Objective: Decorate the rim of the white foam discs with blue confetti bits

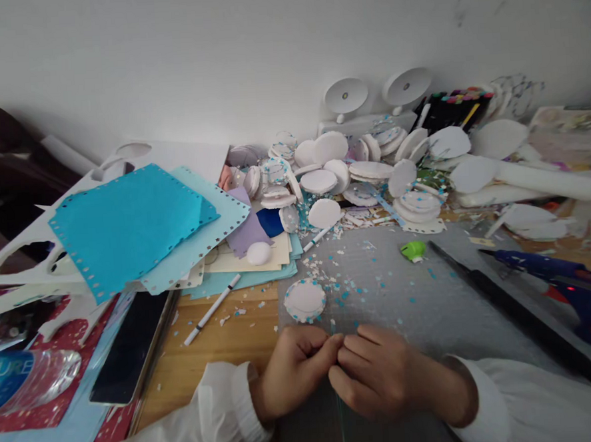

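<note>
My left hand [295,371] and my right hand [379,372] meet fingertip to fingertip at the near edge of a grey cutting mat [421,307]. Both are curled around something very small; a thin bluish strip [333,327] sticks up between the fingertips. What exactly is pinched is too small to tell. Just beyond my left hand lies a white foam disc [305,299] with a rim of blue dots. Blue and white scraps are scattered over the mat.
A heap of white foam discs [367,170] fills the back. Blue punched paper sheets [130,224] lie left, over a phone [128,348] and a white pencil [211,309]. A black ruler [511,301], a green object [414,250] and a blue glue gun [569,281] lie right.
</note>
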The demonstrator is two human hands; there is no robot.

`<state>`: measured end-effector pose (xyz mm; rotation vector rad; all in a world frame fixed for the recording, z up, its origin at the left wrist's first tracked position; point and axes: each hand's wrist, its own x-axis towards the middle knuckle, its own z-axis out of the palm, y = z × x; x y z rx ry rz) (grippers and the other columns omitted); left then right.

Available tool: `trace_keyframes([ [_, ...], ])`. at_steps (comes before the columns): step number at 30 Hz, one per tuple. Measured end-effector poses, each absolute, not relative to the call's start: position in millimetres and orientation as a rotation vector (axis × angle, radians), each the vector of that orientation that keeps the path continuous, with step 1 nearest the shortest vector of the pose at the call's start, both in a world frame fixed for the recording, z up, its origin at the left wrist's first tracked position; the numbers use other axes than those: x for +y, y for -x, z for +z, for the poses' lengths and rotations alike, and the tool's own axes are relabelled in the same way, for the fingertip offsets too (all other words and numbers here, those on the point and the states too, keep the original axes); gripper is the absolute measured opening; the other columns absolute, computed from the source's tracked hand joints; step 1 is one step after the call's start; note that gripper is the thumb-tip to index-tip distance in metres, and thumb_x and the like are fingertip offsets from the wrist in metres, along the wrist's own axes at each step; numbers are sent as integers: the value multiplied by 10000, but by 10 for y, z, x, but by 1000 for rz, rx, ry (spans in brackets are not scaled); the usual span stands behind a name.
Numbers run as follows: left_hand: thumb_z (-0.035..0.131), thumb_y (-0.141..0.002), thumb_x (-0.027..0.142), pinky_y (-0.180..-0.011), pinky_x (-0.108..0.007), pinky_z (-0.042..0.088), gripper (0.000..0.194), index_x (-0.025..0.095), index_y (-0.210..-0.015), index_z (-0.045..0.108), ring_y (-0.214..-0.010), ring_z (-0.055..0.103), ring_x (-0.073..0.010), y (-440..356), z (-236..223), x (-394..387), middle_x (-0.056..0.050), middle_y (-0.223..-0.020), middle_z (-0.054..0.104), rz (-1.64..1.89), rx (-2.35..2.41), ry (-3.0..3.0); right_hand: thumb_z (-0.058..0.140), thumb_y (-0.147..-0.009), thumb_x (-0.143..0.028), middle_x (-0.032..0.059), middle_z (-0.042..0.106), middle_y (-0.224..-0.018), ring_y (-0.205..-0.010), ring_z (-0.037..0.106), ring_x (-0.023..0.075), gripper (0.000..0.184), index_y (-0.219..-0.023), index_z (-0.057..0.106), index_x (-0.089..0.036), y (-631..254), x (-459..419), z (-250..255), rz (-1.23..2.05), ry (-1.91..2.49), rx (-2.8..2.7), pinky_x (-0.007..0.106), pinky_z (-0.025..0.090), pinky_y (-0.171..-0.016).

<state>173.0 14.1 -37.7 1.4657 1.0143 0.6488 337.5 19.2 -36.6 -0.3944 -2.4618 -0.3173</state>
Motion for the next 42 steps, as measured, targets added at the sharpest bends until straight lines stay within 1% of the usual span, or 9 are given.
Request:
trace_keyframes([
  [3,417,-892,542,-446,-223,197,569,157,-484,325,-484,239,-62,-1739,-406,129,46,-500,258,629,1042,-1449,363,-834,-70,-28,454,-529,-473,399,141,181,-843,505,-181,-3391,175,-381,-316,399,-2427,319,232,-504],
  [6,391,-926,467,-456,-212,255,544,128,-513,497,-476,319,-71,-1709,-426,107,29,-480,355,665,1074,-1518,377,-827,-73,-27,443,-537,-494,403,139,174,-748,460,-204,-3473,181,-360,-221,478,-2432,314,254,-512],
  [8,391,-942,377,-483,-205,313,472,121,-632,637,-484,419,-84,-1656,-412,97,3,-494,476,738,1089,-1656,381,-826,-67,-31,419,-527,-500,389,129,216,-666,390,-211,-3548,196,-329,-77,576,-2416,299,269,-511],
  [11,461,-909,252,-497,-213,342,309,135,-737,689,-470,496,-99,-1552,-344,104,-20,-505,573,899,1082,-1991,378,-796,-18,-42,385,-513,-496,365,110,254,-633,343,-210,-3640,218,-295,112,722,-2279,271,273,-499],
  [16,528,-827,130,-525,-240,361,138,140,-822,665,-483,561,-130,-1464,-255,142,-31,-534,629,1117,1070,-2354,415,-762,-22,-43,381,-529,-506,401,97,231,-642,345,-207,-3656,229,-332,248,823,-2115,240,278,-482],
  [21,528,-806,112,-466,-263,267,111,136,-753,623,-403,456,-107,-1479,-314,160,-5,-462,551,1068,994,-2467,422,-743,-28,-60,376,-554,-494,395,97,195,-799,384,-211,-3607,241,-368,311,735,-1981,230,291,-475],
  [26,549,-803,124,-468,-249,253,216,167,-594,514,-406,402,-81,-1497,-376,175,31,-424,456,1055,1078,-2495,413,-763,-40,-65,355,-547,-482,383,92,184,-773,361,-216,-3606,237,-392,392,746,-1959,225,294,-468],
  [34,569,-792,107,-463,-226,253,242,173,-583,466,-412,374,-66,-1521,-418,207,62,-432,402,1209,1103,-2452,455,-772,-55,-54,404,-593,-494,420,94,205,-887,401,-216,-3614,221,-588,442,795,-1892,229,343,-477],
  [42,486,-840,84,-477,-287,189,342,177,-530,378,-418,337,-85,-1475,-420,216,41,-443,373,1209,1029,-2476,449,-801,-57,-57,431,-609,-444,420,71,230,-951,385,-220,-3585,212,-602,512,856,-1817,198,344,-435],
])
